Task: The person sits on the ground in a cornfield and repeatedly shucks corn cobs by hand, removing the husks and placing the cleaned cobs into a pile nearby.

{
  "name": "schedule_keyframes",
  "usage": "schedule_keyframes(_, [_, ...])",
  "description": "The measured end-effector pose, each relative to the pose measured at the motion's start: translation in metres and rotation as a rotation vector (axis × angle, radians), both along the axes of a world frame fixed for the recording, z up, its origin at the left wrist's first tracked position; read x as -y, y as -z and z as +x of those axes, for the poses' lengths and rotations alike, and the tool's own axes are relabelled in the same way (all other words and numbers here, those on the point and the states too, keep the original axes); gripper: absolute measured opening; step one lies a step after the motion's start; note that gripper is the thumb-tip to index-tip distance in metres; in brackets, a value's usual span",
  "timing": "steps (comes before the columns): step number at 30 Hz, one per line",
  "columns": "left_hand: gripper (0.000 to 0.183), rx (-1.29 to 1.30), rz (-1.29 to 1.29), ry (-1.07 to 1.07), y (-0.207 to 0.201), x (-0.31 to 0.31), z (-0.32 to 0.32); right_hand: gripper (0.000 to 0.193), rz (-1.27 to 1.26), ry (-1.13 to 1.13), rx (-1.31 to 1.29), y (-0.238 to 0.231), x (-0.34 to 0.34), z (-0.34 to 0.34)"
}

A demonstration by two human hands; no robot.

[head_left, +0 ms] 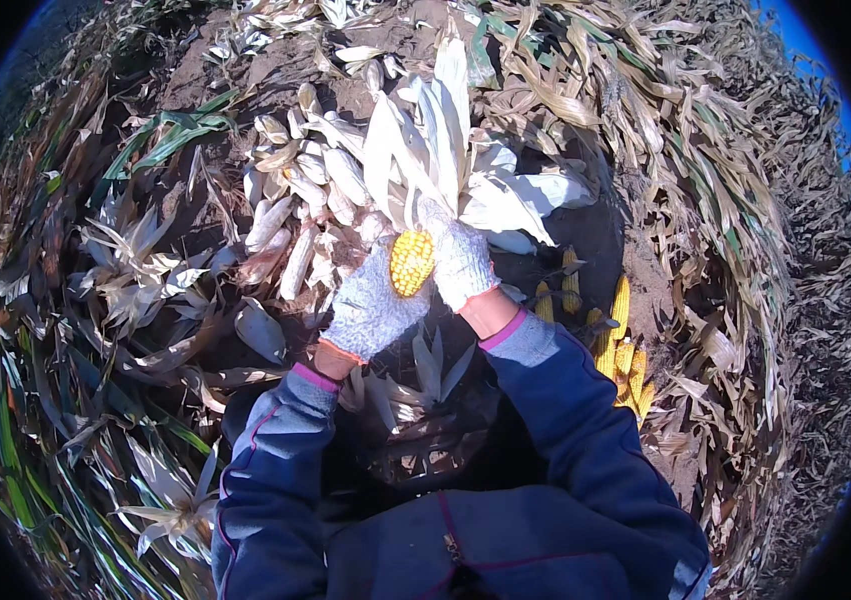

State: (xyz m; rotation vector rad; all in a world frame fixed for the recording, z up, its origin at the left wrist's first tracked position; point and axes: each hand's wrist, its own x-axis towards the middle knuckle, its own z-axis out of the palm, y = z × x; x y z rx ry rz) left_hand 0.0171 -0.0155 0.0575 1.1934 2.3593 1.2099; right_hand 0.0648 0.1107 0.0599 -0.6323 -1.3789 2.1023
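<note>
- Clasping a yellow corn ear (411, 263) in the middle of the scene, kernels uppermost, between the left hand (375, 303) and the right hand (456, 258).
- Wearing pale knitted gloves on both, with bare wrists showing above the pink cuffs (317, 377) of blue sleeves (575, 395).
- Curling the left fingers in around the left and near sides of the ear, with the tips hidden beneath.
- Bending the right fingers in against the far right side of the ear, close to the pale peeled husks (450, 95) fanning out on the far side; cannot tell the exact spread of these fingers, or whether gripping ear, husk or both.
- Lying in a heap just beyond and left of the gloves: ears in husk (345, 178), pale and dry.
- Lying nearer, left of the left wrist: a single husked-over ear (260, 331).
- Grouped to the right, beside the right sleeve: bare yellow cobs (625, 360), partly covered by the sleeve.
- Scattered on the near side, below the gloves: loose husk leaves (430, 372).
- Banked along the right: dry cornstalks (735, 230); along the near left, green leaves (20, 460) among dry ones.
- Showing between the heaps: brown soil (650, 275).
</note>
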Motion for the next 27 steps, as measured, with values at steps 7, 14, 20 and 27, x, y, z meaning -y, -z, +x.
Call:
schedule_keyframes(7, [0.072, 0.384, 0.093, 0.113, 0.009, 0.01, -0.004, 0.039, -0.282, -0.331, -0.01, -0.008, -0.023, 0.004])
schedule_keyframes(14, [0.04, 1.035, 0.485, 0.013, 0.014, 0.017, -0.018, 0.039, -0.033, -0.301, 0.07, -0.025, -0.014, 0.009])
schedule_keyframes(20, [0.037, 1.101, 0.527, 0.08, 0.006, 0.018, -0.013, 0.054, 0.183, -0.206, 0.008, -0.028, -0.02, 0.005])
schedule_keyframes(27, [0.049, 1.215, 0.378, 0.247, 0.007, 0.021, -0.016, 0.051, 0.357, -0.252, 0.005, -0.02, -0.03, 0.001])
